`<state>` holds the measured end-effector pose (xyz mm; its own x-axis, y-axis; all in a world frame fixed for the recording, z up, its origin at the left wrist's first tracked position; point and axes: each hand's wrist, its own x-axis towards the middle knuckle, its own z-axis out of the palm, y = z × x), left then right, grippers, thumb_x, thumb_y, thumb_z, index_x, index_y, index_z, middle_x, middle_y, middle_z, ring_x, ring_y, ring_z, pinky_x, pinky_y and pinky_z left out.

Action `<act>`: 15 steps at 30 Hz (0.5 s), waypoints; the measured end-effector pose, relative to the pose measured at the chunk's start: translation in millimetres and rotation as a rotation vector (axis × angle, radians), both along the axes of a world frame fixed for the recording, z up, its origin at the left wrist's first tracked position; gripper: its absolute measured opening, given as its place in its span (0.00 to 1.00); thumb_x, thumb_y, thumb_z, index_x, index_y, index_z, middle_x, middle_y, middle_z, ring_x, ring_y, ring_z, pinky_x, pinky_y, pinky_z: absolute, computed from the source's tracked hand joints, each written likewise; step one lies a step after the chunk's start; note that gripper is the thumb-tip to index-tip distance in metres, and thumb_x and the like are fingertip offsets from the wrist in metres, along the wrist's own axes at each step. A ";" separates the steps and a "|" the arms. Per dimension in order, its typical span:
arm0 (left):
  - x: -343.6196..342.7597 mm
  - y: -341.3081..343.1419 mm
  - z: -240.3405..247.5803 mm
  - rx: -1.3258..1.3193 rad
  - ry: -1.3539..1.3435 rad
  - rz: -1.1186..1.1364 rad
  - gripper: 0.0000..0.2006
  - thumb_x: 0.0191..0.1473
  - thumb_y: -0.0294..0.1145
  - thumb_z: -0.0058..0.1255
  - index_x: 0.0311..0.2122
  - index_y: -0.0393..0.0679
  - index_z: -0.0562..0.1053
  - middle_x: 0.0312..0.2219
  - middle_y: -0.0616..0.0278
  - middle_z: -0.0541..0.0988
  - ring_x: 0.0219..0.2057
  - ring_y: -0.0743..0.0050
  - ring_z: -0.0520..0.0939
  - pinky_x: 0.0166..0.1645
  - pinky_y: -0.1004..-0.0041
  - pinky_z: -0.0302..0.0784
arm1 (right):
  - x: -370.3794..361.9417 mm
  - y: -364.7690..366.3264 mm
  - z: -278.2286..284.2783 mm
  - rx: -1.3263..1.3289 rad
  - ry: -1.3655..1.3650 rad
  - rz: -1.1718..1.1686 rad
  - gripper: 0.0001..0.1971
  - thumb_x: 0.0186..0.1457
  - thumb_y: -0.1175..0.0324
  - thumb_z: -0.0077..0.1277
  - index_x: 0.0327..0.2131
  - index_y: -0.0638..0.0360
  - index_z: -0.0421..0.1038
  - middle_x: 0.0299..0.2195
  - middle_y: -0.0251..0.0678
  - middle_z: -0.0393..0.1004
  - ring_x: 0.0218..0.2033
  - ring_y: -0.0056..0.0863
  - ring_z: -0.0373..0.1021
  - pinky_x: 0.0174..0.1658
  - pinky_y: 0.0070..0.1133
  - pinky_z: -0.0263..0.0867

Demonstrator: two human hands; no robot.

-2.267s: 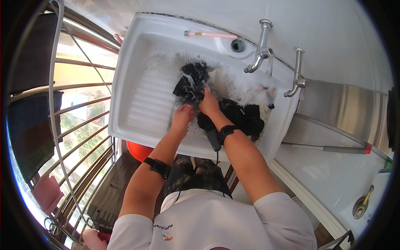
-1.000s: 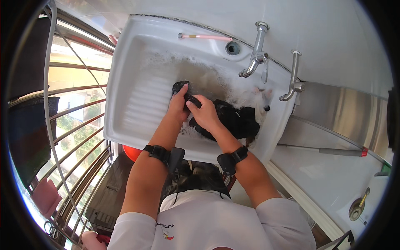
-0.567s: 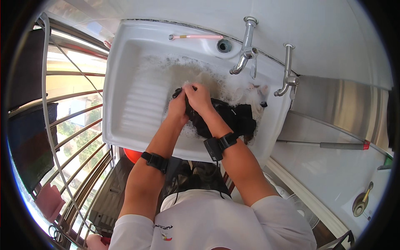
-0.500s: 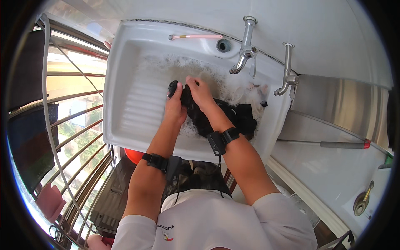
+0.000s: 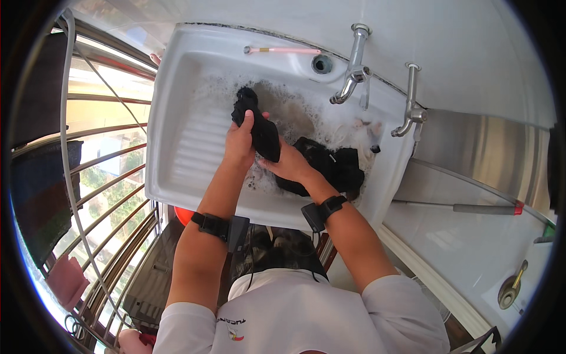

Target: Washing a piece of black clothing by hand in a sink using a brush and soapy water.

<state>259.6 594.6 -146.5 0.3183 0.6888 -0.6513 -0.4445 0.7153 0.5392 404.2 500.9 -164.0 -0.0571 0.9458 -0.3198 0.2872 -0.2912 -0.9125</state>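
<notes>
A long, wet black sock (image 5: 263, 134) is held above the soapy water. My left hand (image 5: 239, 143) grips it along its left side, the thumb lying on top. My right hand (image 5: 289, 163) is closed at its lower end, with some fingers hidden behind the cloth. Just right of and below the right hand, a bundle of black clothing (image 5: 339, 168) lies partly in the suds. Beside that bundle, pale cloth (image 5: 368, 133) shows through the foam. All this is in a white sink (image 5: 168, 127) with a ribbed slope on its left.
Two metal taps, one over the basin (image 5: 355, 74) and one near its right corner (image 5: 411, 106), come from the back wall. A pink-handled brush (image 5: 289, 51) rests on the back ledge beside a drain hole (image 5: 322, 64). Window bars (image 5: 109, 168) with hanging cloths stand at the left.
The sock, bunched between my hands before, now hangs longer across them, its top end farther up. My right hand has dropped lower, from the sock's top to its lower end.
</notes>
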 end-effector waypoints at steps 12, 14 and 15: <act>22.0 -40.6 -55.4 -0.305 0.264 -0.121 0.32 0.61 0.47 0.61 0.63 0.47 0.62 0.60 0.59 0.68 0.61 0.51 0.68 0.58 0.51 0.69 | 15.9 15.2 -51.2 -0.542 -0.621 -0.094 0.31 0.54 0.69 0.60 0.60 0.63 0.62 0.53 0.59 0.72 0.56 0.57 0.70 0.54 0.42 0.71; 21.7 -34.3 -53.7 -0.347 0.312 -0.123 0.29 0.62 0.47 0.60 0.61 0.44 0.65 0.56 0.58 0.72 0.58 0.52 0.72 0.57 0.53 0.72 | -1.6 6.9 -28.5 -0.060 -0.351 -0.204 0.26 0.56 0.70 0.58 0.57 0.63 0.67 0.53 0.58 0.74 0.55 0.53 0.71 0.54 0.42 0.71; 18.4 -28.3 -57.8 -0.336 0.123 -0.045 0.24 0.63 0.46 0.58 0.57 0.42 0.68 0.51 0.58 0.76 0.53 0.54 0.76 0.54 0.55 0.75 | -12.4 1.5 -10.8 0.179 -0.347 -0.237 0.20 0.58 0.69 0.59 0.54 0.63 0.72 0.49 0.54 0.77 0.51 0.51 0.75 0.52 0.39 0.72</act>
